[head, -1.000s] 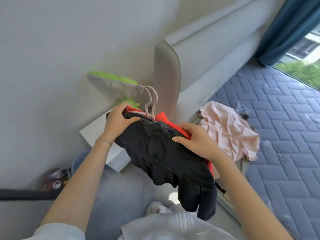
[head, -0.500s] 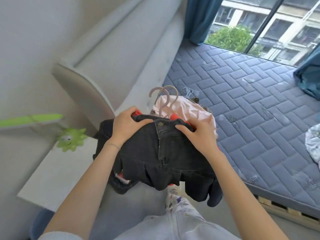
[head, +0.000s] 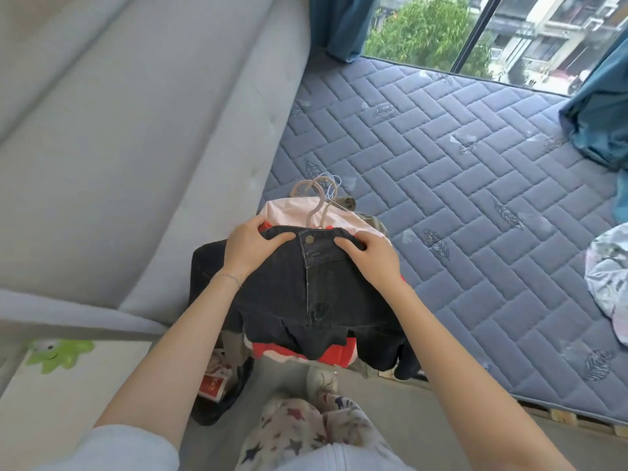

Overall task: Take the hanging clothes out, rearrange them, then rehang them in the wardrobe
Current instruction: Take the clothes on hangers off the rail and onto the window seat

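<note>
Left fingers (head: 279, 237) are curled over the waistband of the black denim garment (head: 306, 290), thumb pressed on the front. Right fingers (head: 347, 242) pinch the same waistband on the other side of the button (head: 309, 239), so both the left hand (head: 249, 248) and the right hand (head: 373, 260) are grasping it. The garment is held up in the air at the corner of the mattress (head: 475, 198), with a red garment (head: 334, 356) hanging out beneath it and two beige hanger hooks (head: 317, 198) sticking up behind. Risk, as I judge it: the hands grip cloth only, not the hangers, so a tilt could let a hanger or the red piece slide out. The two hooks sit crossed and could lock together. They also hang right over the pink garment (head: 292, 212) and could snag it; I cannot tell if they touch. Against one second ago, the bundle has gone from beside the white nightstand (head: 68, 402) to the mattress corner over the pink piece, the grips are unchanged, and the view has swung toward the window (head: 509, 28).
</note>
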